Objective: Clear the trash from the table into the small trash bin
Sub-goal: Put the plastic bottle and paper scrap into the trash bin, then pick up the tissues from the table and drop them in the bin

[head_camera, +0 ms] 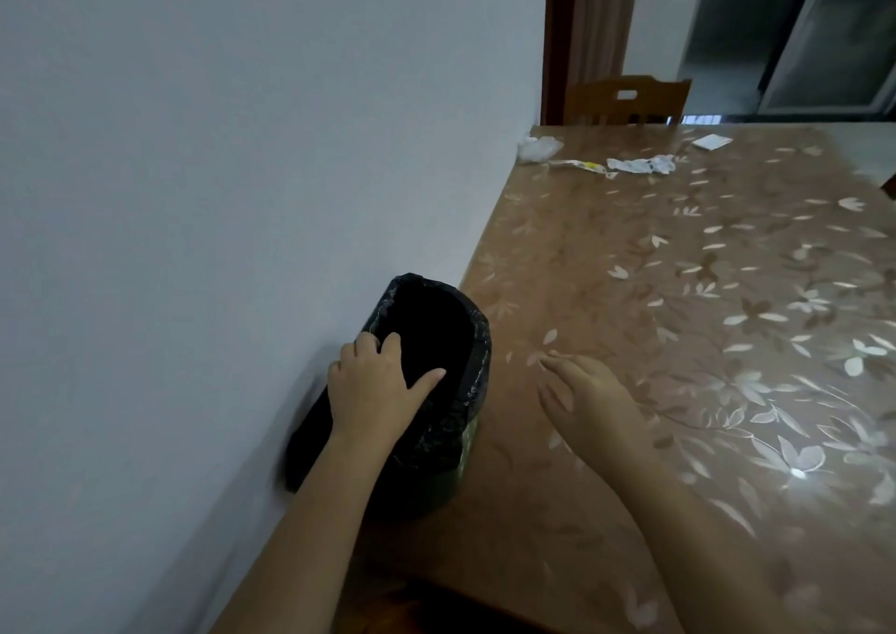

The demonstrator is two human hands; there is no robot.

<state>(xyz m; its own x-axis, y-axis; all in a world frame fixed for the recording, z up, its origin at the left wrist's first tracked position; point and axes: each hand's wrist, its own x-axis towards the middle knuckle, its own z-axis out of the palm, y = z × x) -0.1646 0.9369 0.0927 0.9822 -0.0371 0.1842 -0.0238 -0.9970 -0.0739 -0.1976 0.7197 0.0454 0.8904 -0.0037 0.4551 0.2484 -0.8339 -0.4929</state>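
Observation:
A small trash bin [465, 391] lined with a black plastic bag stands on the table's near left corner, against the wall. My left hand [371, 386] grips the bin's near rim, fingers over the bag's edge. My right hand [586, 391] hovers just above the table to the right of the bin, fingers apart and holding nothing. Trash lies at the far end of the table: a crumpled clear plastic bag [538, 147], a long white wrapper with a yellow mark [582, 166], a crumpled white wrapper [641, 164] and a flat white paper [711, 141].
The table [630, 269] has a brown floral cover and runs along a white wall [242, 148] on the left. A wooden chair [628, 100] stands at the far end, with a doorway and dark glass doors behind it.

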